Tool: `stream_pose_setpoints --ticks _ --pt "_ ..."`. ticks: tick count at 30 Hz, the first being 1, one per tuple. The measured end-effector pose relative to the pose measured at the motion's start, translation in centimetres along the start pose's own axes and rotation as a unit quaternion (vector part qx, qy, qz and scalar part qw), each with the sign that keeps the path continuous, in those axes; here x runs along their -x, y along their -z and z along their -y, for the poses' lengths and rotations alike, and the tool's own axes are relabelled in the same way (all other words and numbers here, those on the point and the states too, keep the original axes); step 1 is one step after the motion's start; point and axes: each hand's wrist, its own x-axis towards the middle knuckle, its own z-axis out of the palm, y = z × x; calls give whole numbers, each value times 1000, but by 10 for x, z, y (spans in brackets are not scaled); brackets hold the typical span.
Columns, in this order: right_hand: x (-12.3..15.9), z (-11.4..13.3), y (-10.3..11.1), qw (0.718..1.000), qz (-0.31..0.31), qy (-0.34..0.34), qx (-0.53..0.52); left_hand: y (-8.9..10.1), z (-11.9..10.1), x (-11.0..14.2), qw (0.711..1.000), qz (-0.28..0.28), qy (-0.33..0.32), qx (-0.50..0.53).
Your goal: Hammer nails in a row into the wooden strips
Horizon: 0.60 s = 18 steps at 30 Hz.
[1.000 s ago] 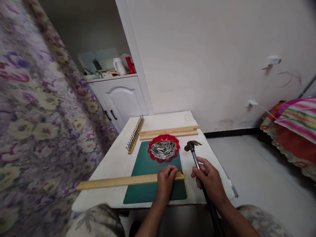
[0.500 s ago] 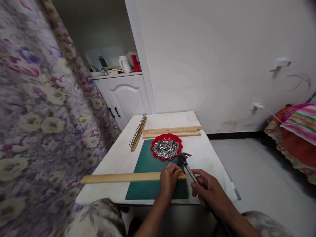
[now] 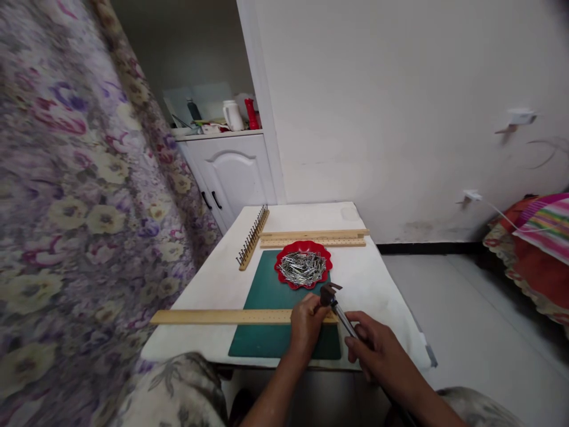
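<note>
Hammer [image 3: 342, 317] in the right hand [image 3: 376, 347], fingers curled around the handle, this side of the red bowl [image 3: 303, 247]. Swung in leftward over the last second, now with head beside the left hand [image 3: 306, 326], seemingly within tapping reach of the wooden strip [image 3: 262, 316], likewise this side of the bowl. On the left, fingertips pressed together, anything pinched too hidden to tell.

Bowl [image 3: 304, 246] of nails [image 3: 302, 268] blocks far end of mat [image 3: 280, 344]; upright spikes [image 3: 251, 235] guard left side of table [image 3: 386, 290]. Hammer [image 3: 329, 294] crowds left hand [image 3: 306, 326]. Passage open right of bowl.
</note>
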Motion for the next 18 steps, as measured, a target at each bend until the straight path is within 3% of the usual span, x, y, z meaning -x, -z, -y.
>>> stream_pose_setpoints --ticks 10,14,18 --pt "-2 4 4 1000 -19 -3 -17 4 -5 0 999 4 16 31" --pt "-7 7 8 996 -45 4 -75 15 0 3 998 8 2 60" --pt "-18 0 13 988 -86 19 -128 32 8 4 997 -31 21 63"
